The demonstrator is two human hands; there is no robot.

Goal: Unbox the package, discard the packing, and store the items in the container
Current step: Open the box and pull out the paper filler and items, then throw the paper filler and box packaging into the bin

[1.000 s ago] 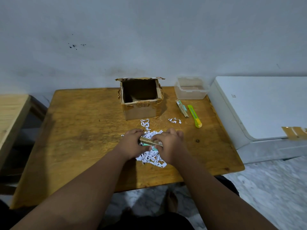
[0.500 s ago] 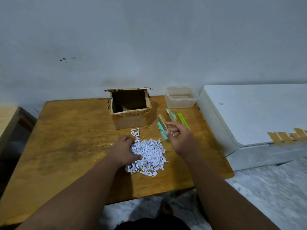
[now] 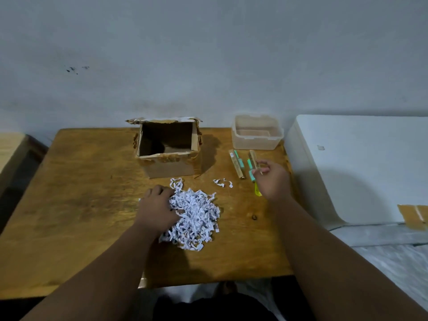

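An open, empty cardboard box (image 3: 170, 166) stands at the back of the wooden table (image 3: 76, 205). In front of it lies a pile of shredded white paper (image 3: 196, 218); my left hand (image 3: 157, 209) lies on the pile's left side with its fingers curled into the shreds. Right of the box lies one tan-and-teal packaged item (image 3: 237, 163). My right hand (image 3: 273, 179) pinches a second packaged item (image 3: 251, 164) just beside the first, low over the table. A clear plastic container (image 3: 257, 133) stands empty just behind them.
The tip of a yellow-green utility knife (image 3: 257, 193) shows under my right hand. A small paper scrap (image 3: 223, 182) lies between the pile and the items. A white cabinet (image 3: 359, 167) adjoins the table on the right, another wooden table (image 3: 9, 147) on the left.
My right hand lifted the second packaged item out of the shredded paper and carried it right and back, down beside the first one. My left hand stayed on the pile.
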